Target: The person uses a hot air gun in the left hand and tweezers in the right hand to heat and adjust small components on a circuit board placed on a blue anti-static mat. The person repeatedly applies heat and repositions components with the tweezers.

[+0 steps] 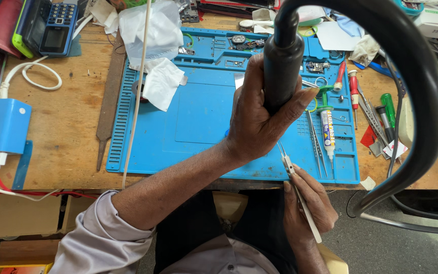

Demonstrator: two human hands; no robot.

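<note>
L hand (259,119) is gripping a black handle (282,61) w/ fingers wrapped tight, thumb lying along its side; a thick black hose (422,96) is arcing from the handle's top round to the right. Handle is pointing down over the blue mat (193,122), mid-bench. R hand (307,205) is sitting at the bench's near edge, pinching tweezers (290,170) between thumb & fingers, tips pointing up toward the L hand's wrist, just over the mat's front edge. Near the handle, on the mat's right: glue syringe (328,129), spare tweezers (314,139), red screwdrivers (353,91). White cloth (160,81) is lying on the mat's left part. A phone (57,28) is resting top left on the wood.
</note>
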